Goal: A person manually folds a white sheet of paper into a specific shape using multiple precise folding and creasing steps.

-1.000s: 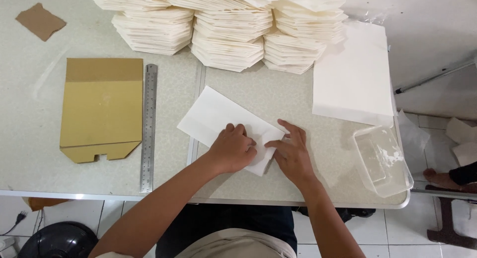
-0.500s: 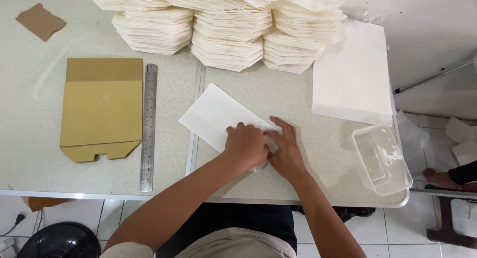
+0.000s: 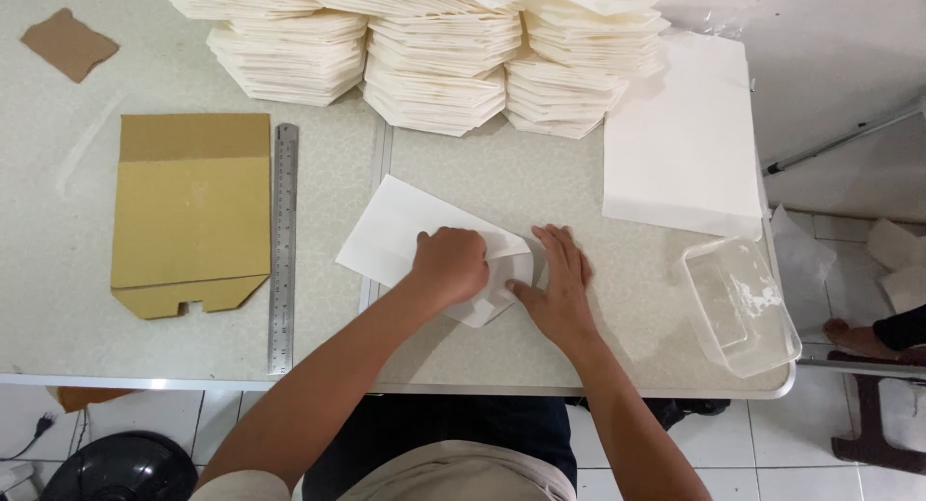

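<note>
- The left hand, just below the middle of the frame, is curled knuckles-down and presses on a white sheet of paper; it grips nothing.
- The right hand, just beside it on the right, lies open and flat, fingers spread, with the thumb on the sheet's folded lower corner.
- The paper lies tilted on the pale table, its far end pointing to the upper left.
- Left of the paper, a steel ruler lies upright along the frame.
- Further left lies a flat brown cardboard template with a notched lower edge.
- A small brown cardboard scrap sits at the upper left.
- Stacks of folded white paper fill the top of the frame.
- A pile of flat white sheets lies at the upper right.
- A clear plastic tray sits at the table's lower right edge.
</note>
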